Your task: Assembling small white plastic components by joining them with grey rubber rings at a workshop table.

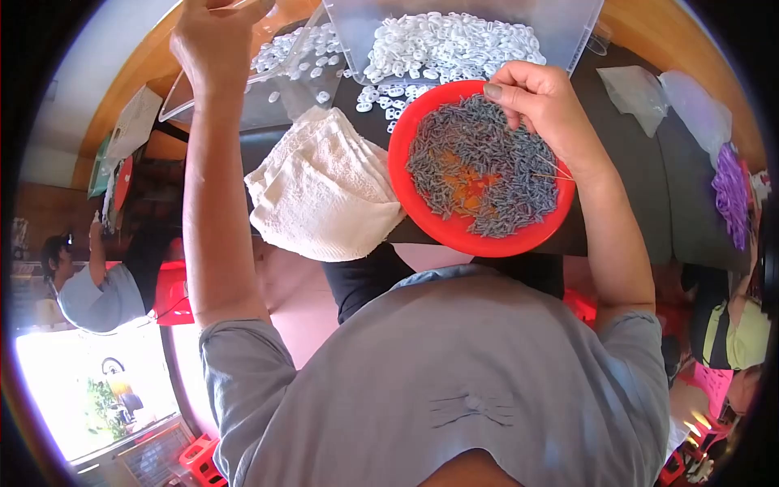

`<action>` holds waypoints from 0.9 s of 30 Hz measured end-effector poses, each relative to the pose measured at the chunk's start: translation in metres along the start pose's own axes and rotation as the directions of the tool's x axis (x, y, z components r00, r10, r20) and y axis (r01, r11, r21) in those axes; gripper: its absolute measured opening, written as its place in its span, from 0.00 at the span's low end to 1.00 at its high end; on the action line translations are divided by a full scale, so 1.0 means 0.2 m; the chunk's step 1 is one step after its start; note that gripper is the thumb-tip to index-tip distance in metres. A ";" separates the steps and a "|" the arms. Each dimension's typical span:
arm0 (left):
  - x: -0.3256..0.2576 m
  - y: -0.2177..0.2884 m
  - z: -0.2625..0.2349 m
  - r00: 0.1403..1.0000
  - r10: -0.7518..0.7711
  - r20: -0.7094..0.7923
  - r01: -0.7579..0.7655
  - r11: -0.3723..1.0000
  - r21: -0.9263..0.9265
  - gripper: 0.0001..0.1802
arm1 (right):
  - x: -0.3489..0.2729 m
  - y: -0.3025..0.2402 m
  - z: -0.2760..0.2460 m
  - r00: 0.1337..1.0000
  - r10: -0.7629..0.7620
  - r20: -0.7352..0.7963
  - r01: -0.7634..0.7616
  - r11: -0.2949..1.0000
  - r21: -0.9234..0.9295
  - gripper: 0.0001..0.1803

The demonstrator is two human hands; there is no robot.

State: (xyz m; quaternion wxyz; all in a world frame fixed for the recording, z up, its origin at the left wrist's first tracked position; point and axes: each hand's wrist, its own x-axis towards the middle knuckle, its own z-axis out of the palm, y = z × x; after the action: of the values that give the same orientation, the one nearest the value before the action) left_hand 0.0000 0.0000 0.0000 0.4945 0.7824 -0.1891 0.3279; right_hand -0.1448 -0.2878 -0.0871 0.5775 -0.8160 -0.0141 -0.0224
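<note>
My right hand (535, 101) is over the far right part of a red bowl (402, 191), thumb and fingers pinched together. Whatever lies between those fingertips is too small to make out. Many small grey screws (454, 134) fill the bowl, with its orange-looking bottom showing through near the middle. My left hand (217, 40) is raised at the upper left, above a clear plastic container (272, 114). Its fingers are curled and partly cut off by the picture's top edge, so what they hold is unclear. A folded off-white cloth (320, 191) lies against the bowl's left side.
Behind the bowl stands a clear bin (560, 36) heaped with white oval plastic pieces (454, 49); more lie before it on the dark table (625, 187). Plastic bags (637, 97) and a purple bundle (730, 195) lie right. Other people sit at both sides.
</note>
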 end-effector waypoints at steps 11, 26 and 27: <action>-0.55 -0.13 0.16 0.867 0.054 0.495 -0.141 0.980 0.141 0.17 | -0.10 -0.05 0.14 0.860 -0.367 0.354 0.510 0.597 -0.619 0.17; -0.58 -0.29 0.38 0.741 0.034 0.671 -0.168 0.976 0.136 0.07 | -0.02 0.09 0.13 0.855 -0.456 0.246 0.498 0.594 -0.632 0.03; -0.58 -0.30 0.38 0.744 0.007 0.668 -0.094 0.991 0.094 0.07 | -0.02 0.07 0.12 0.853 -0.476 0.212 0.502 0.641 -0.580 0.03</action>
State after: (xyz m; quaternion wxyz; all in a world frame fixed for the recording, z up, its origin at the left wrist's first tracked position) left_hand -0.0213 -0.0446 -0.1417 0.3368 0.8710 -0.3538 0.0513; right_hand -0.1480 -0.2691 -0.1093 0.2505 -0.9240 -0.2373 -0.1647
